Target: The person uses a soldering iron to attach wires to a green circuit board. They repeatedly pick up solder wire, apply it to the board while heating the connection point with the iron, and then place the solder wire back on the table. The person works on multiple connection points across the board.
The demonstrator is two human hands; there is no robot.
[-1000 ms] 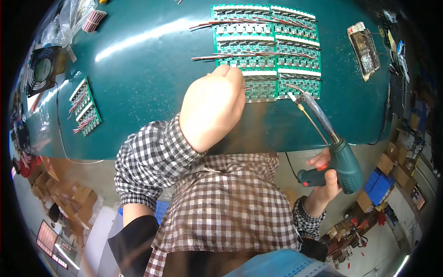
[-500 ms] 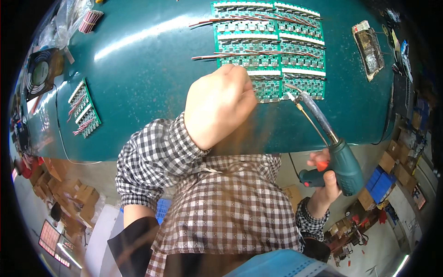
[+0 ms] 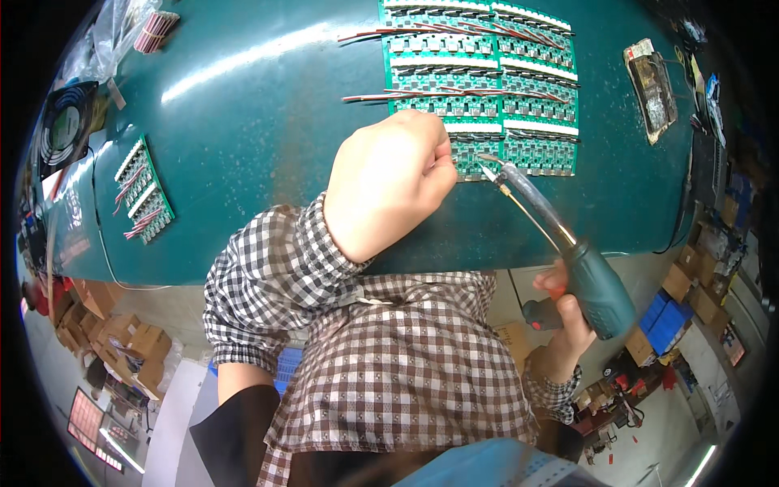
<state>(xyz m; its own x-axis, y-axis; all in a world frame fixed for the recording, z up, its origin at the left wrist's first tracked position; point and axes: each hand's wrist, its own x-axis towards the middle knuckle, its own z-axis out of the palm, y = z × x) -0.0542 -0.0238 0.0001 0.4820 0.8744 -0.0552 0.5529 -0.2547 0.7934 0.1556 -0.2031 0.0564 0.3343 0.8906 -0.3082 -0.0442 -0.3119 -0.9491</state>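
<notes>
My right hand (image 3: 573, 326) is wrapped round the handle of a dark green soldering gun (image 3: 599, 292). Its metal barrel slants up and left, with a thin feed tube alongside, and the tip is at the lowest row of green circuit boards (image 3: 537, 156). Over the lower left part of these boards is my left hand (image 3: 389, 180), closed with the fingers curled under. Whatever it pinches is hidden behind the hand. Red and black wires (image 3: 454, 92) lie across the upper rows, some ends sticking out to the left beyond the boards.
A smaller circuit board with wires (image 3: 146, 193) lies on the green table (image 3: 251, 146) at left. Behind it are a black fan (image 3: 66, 126), a wire bundle (image 3: 156, 31) and clear plastic bags (image 3: 105, 40). A scorched block-shaped holder (image 3: 652, 91) sits at right.
My right hand has brought the soldering gun left, so its tip is now closer to my left hand. The left hand stays nearly in place. The whole view has shifted slightly.
</notes>
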